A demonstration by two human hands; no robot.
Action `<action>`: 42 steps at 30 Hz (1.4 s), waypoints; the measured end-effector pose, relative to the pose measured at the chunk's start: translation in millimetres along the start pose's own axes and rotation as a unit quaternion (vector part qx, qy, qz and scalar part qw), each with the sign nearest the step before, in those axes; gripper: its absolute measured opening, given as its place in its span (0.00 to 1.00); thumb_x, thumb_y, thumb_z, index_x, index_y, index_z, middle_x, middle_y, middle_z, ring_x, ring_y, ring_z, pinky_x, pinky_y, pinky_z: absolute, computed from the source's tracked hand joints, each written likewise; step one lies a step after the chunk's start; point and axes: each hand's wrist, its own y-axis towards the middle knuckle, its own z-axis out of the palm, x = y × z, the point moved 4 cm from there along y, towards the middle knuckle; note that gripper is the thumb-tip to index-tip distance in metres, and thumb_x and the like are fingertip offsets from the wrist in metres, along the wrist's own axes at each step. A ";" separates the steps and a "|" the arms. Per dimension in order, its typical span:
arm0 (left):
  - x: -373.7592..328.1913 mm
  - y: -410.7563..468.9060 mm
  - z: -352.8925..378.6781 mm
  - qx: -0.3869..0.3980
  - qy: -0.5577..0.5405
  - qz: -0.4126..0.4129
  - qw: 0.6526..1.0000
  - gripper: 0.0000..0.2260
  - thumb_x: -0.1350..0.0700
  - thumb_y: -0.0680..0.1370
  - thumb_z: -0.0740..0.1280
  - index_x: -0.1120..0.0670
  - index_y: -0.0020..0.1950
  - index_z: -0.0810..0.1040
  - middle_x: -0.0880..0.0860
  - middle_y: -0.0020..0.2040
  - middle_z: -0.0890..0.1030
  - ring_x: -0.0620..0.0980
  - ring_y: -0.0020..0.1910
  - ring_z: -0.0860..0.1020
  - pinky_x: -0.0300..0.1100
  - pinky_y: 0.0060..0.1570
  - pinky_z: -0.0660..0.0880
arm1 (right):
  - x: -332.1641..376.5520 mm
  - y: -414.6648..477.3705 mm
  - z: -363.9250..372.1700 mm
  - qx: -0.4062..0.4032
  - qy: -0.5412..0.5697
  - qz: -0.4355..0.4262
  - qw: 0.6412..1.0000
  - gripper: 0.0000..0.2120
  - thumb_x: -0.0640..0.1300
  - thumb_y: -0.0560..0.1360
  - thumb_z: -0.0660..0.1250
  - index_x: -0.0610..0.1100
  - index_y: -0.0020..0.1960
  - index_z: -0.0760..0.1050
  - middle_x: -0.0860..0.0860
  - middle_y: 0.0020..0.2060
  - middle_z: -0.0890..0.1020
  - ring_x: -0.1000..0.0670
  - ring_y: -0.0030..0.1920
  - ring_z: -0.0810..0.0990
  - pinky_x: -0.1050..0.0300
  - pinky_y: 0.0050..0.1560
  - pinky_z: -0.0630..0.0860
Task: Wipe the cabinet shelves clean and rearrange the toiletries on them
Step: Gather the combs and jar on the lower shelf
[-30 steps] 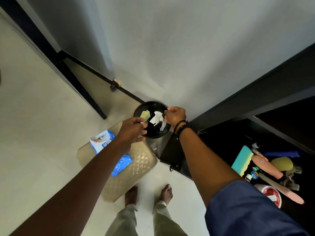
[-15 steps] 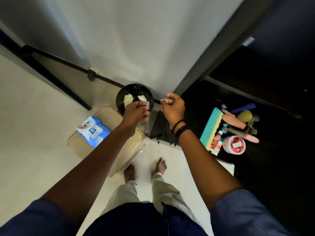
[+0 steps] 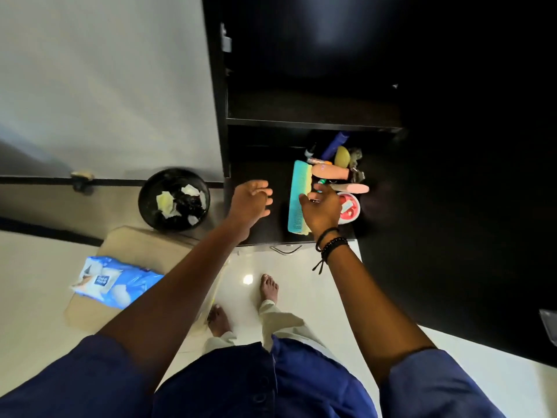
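Observation:
The dark cabinet stands open, and its lower shelf [image 3: 262, 176] holds a cluster of toiletries. Among them are a long teal comb [image 3: 297, 194], pink tubes [image 3: 331, 171], a yellow sponge-like item [image 3: 342, 155], a blue tube [image 3: 333, 144] and a round red-and-white tub [image 3: 351, 208]. My left hand [image 3: 251, 200] hovers empty over the bare left part of that shelf, fingers loosely spread. My right hand [image 3: 321, 208] hangs over the comb and tub, fingers apart, nothing visibly held. The shelf above [image 3: 301, 108] looks bare and dark.
A black bin [image 3: 150, 206] with crumpled wipes inside stands on the floor left of the cabinet. A blue wipes pack [image 3: 111, 282] lies on a beige quilted bag [image 3: 144, 245]. My bare feet are on the white floor in front of the cabinet.
Both hands left the bin and swung right to the lower cabinet shelf. The wipes stay in the bin. My view turned right toward the cabinet.

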 end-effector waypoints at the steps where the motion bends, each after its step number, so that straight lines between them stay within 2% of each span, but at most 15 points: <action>1: 4.3 2.0 9.5 0.007 0.019 -0.009 1.000 0.15 0.63 0.81 0.58 0.56 0.66 0.72 0.54 0.58 0.78 0.50 0.53 0.78 0.42 0.45 0.77 | -8.2 2.7 -5.8 0.005 -0.033 0.014 0.999 0.17 0.41 0.73 0.71 0.40 0.60 0.73 0.44 0.54 0.81 0.44 0.55 0.81 0.61 0.46 0.72; 4: 18.9 8.3 38.1 0.031 0.070 -0.057 0.995 0.17 0.63 0.81 0.58 0.55 0.69 0.70 0.55 0.61 0.76 0.50 0.55 0.76 0.46 0.49 0.77 | -38.0 11.4 -12.0 0.045 -0.135 0.047 0.989 0.17 0.42 0.74 0.70 0.39 0.60 0.74 0.45 0.58 0.81 0.43 0.57 0.80 0.59 0.48 0.73; 8: 31.6 11.6 62.4 0.062 0.137 -0.098 0.984 0.18 0.62 0.82 0.57 0.54 0.72 0.67 0.53 0.60 0.74 0.55 0.65 0.72 0.53 0.62 0.73 | -67.3 17.7 6.0 0.111 -0.217 0.029 0.969 0.18 0.43 0.71 0.72 0.39 0.59 0.74 0.44 0.57 0.80 0.43 0.58 0.79 0.55 0.52 0.76; 11: 36.7 18.9 72.9 0.078 0.182 -0.103 0.975 0.20 0.62 0.82 0.55 0.54 0.75 0.63 0.55 0.67 0.72 0.56 0.66 0.71 0.46 0.53 0.72 | -76.8 23.5 17.5 0.118 -0.239 0.025 0.964 0.20 0.42 0.72 0.70 0.39 0.61 0.71 0.42 0.59 0.76 0.42 0.60 0.76 0.55 0.52 0.75; 15: 44.6 33.0 81.7 0.071 0.196 -0.113 0.972 0.18 0.62 0.82 0.55 0.56 0.72 0.65 0.55 0.69 0.72 0.54 0.63 0.72 0.39 0.46 0.70 | -86.6 34.3 26.5 0.123 -0.252 0.039 0.959 0.21 0.41 0.72 0.69 0.39 0.63 0.69 0.41 0.60 0.73 0.41 0.61 0.73 0.54 0.55 0.74; 19: 58.0 47.2 90.8 0.068 0.192 -0.130 0.970 0.17 0.63 0.82 0.56 0.59 0.70 0.67 0.56 0.68 0.73 0.57 0.66 0.71 0.44 0.50 0.68 | -98.6 44.0 31.6 0.126 -0.248 0.055 0.959 0.20 0.39 0.73 0.67 0.40 0.63 0.69 0.41 0.60 0.74 0.42 0.62 0.73 0.55 0.55 0.74; 25: 70.5 62.4 98.0 0.047 0.167 -0.133 0.976 0.13 0.61 0.81 0.57 0.60 0.65 0.71 0.57 0.63 0.76 0.54 0.61 0.74 0.44 0.48 0.70 | -105.8 52.7 35.8 0.107 -0.221 0.058 0.968 0.19 0.40 0.75 0.66 0.38 0.63 0.67 0.41 0.60 0.76 0.41 0.61 0.75 0.52 0.55 0.74; 32: 75.7 72.2 89.0 0.007 0.120 -0.154 0.981 0.11 0.59 0.82 0.57 0.59 0.63 0.73 0.57 0.60 0.79 0.55 0.56 0.78 0.47 0.51 0.73 | -108.8 53.2 36.4 0.119 -0.084 0.076 0.987 0.19 0.40 0.72 0.71 0.36 0.60 0.71 0.41 0.57 0.80 0.42 0.58 0.80 0.57 0.52 0.76; 35: 77.2 72.8 85.3 -0.001 0.115 -0.148 0.982 0.12 0.59 0.81 0.60 0.59 0.64 0.73 0.56 0.56 0.79 0.53 0.51 0.77 0.45 0.48 0.74 | -102.1 51.0 39.2 0.164 -0.075 0.032 0.983 0.15 0.39 0.73 0.69 0.36 0.59 0.75 0.41 0.59 0.80 0.41 0.57 0.80 0.50 0.55 0.79; 38: 73.5 74.6 81.2 -0.033 0.103 -0.114 0.988 0.12 0.59 0.80 0.63 0.59 0.62 0.75 0.56 0.55 0.79 0.54 0.49 0.77 0.46 0.44 0.76 | -97.1 48.2 38.6 0.196 -0.022 0.025 0.980 0.12 0.38 0.75 0.64 0.37 0.57 0.77 0.40 0.55 0.81 0.40 0.52 0.81 0.46 0.50 0.81; 40: 71.0 76.0 74.6 -0.065 0.109 -0.085 0.988 0.11 0.59 0.79 0.65 0.59 0.60 0.77 0.57 0.56 0.80 0.55 0.48 0.78 0.45 0.39 0.78 | -97.7 50.3 33.3 0.154 -0.049 0.022 0.987 0.11 0.41 0.72 0.63 0.38 0.52 0.78 0.42 0.50 0.82 0.43 0.49 0.81 0.53 0.48 0.77; 42: 70.2 74.7 68.1 -0.074 0.127 -0.064 0.987 0.10 0.59 0.79 0.65 0.59 0.59 0.78 0.55 0.54 0.80 0.54 0.48 0.79 0.43 0.35 0.78 | -97.8 53.3 28.6 0.110 -0.145 0.008 0.983 0.15 0.43 0.73 0.65 0.38 0.57 0.76 0.42 0.53 0.81 0.43 0.54 0.79 0.55 0.52 0.74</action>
